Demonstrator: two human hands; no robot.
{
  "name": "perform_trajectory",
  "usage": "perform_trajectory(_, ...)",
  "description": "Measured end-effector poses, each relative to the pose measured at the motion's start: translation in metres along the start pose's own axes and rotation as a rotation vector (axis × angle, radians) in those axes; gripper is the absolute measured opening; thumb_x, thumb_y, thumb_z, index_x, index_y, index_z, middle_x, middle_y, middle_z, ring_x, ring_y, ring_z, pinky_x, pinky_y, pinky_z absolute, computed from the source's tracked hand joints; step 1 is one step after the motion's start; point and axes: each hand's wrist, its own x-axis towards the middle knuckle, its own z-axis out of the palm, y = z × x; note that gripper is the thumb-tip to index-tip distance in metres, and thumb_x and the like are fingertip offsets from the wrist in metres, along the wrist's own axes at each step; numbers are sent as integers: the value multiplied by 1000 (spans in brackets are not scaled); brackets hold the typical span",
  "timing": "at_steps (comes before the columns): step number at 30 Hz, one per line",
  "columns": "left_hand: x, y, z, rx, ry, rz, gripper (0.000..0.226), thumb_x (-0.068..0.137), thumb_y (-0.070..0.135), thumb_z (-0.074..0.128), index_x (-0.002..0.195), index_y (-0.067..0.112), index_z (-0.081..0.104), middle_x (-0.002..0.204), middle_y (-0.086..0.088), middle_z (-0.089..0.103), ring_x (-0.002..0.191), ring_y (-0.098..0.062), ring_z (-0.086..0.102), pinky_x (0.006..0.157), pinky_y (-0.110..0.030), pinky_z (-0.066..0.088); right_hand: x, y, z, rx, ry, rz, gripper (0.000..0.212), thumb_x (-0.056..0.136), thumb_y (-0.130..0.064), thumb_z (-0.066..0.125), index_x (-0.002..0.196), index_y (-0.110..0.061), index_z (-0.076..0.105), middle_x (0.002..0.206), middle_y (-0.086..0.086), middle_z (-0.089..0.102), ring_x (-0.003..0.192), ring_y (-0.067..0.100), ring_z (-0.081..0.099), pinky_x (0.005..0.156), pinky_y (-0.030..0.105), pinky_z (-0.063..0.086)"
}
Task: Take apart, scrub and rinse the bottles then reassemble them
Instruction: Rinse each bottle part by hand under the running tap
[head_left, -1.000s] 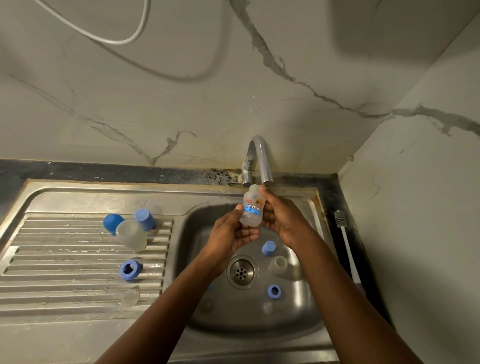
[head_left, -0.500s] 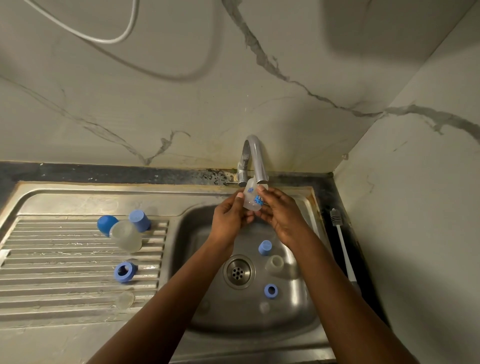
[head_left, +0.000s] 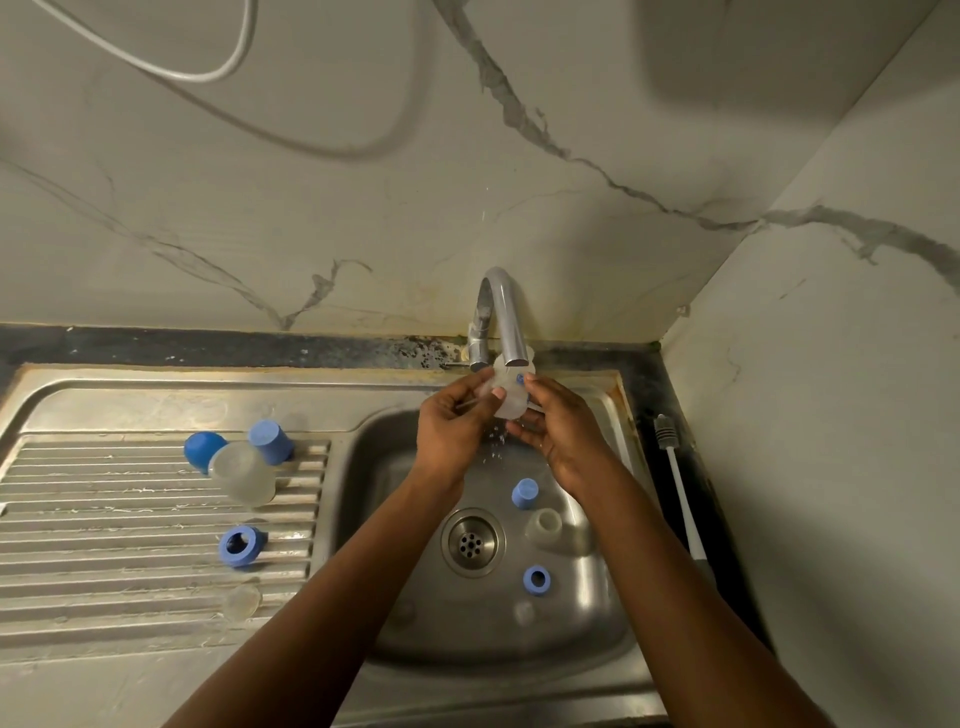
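At the sink's (head_left: 384, 467) back edge, left hand (head_left: 452, 426) and right hand (head_left: 563, 431), fingers curled, grip a small clear bottle (head_left: 509, 402) under the dripping tap (head_left: 506, 322), mid-rinse; draining it probably comes next.

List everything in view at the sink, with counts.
tap: 1, silver, behind basin
basin: 1, steel, centre
drainboard: 1, steel, left of basin
cable: 1, white, wall, upper left
brush: 1, white handle, grey head, counter right of basin
held bottle: 1, clear with blue print, under tap spout
second bottle: 1, clear, drainboard, against the caps
drainboard caps: 2, blue, far part of drainboard
drainboard ring: 1, blue, nearer on drainboard
basin cap: 1, blue, basin floor
clear piece: 1, translucent, beside basin cap
basin ring: 1, blue, basin floor, nearer
left hand: 1, fingers hold held bottle
right hand: 1, fingers hold held bottle
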Motion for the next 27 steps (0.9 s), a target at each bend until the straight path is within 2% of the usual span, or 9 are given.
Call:
perform_trajectory(2, -3, 0, -4, 3, 11, 13, 34, 96, 7, 74, 130, 6, 71, 110, -6, 81, 102, -20, 78, 85, -30, 64, -2, 2, 1, -29, -39, 9, 25, 104, -31, 62, 123, -18, 72, 110, 10, 79, 106, 29, 76, 88, 39, 61)
perform_trajectory(8, -9, -11, -20, 15, 26, 25, 35, 91, 7, 80, 125, 4, 73, 116, -14, 78, 110, -29, 76, 96, -47, 62, -6, 12, -2, -15, -75, 66, 31, 100, -31, 69, 124, -12, 70, 110, 14, 79, 102, 31, 77, 90, 43, 62)
perform_trajectory(10, -11, -13, -22, 21, 32, 13, 36, 90, 5, 80, 125, 3, 73, 114, -13, 79, 109, -29, 76, 97, -47, 62, -6, 12, -2, -37, -73, 85, 31, 100, -28, 69, 125, -11, 70, 108, 14, 79, 100, 32, 78, 90, 44, 62)
perform_trajectory(13, -11, -14, -22, 33, 33, 7, 39, 86, 2, 82, 125, 4, 73, 113, -13, 79, 109, -30, 76, 98, -47, 61, -5, 9, -2, -68, -63, 101, 31, 99, -27, 67, 126, -12, 69, 107, 15, 79, 98, 31, 77, 80, 40, 61)
perform_trajectory(17, -10, -9, -19, 53, 23, 32, 40, 85, 3, 84, 124, 6, 73, 110, -9, 80, 106, -25, 77, 92, -36, 63, -7, 5, 0, -28, -92, 89, 32, 99, -30, 69, 126, -12, 69, 113, 16, 78, 101, 31, 76, 80, 39, 60)
perform_trajectory(21, -2, -4, -17, 65, 16, 76, 30, 96, 13, 75, 125, 7, 74, 115, -7, 80, 111, -21, 75, 99, -38, 61, -6, -2, 3, 42, -103, 75, 39, 97, -34, 74, 127, -10, 69, 118, 17, 76, 109, 31, 75, 84, 37, 62)
perform_trajectory(24, 5, -1, -16, 99, 9, 87, 29, 103, 14, 66, 131, 8, 71, 122, -5, 78, 118, -18, 72, 104, -40, 58, -5, -5, 6, 191, -77, 136, 38, 98, -35, 71, 125, -9, 68, 116, 21, 76, 105, 31, 76, 77, 33, 64)
perform_trajectory(27, 9, 1, -15, 121, -5, 106, 32, 101, 13, 69, 133, 7, 71, 123, -4, 78, 119, -19, 73, 103, -41, 59, -4, -7, 5, 233, -78, 185, 44, 99, -40, 68, 127, -7, 67, 111, 21, 77, 98, 28, 78, 75, 30, 65)
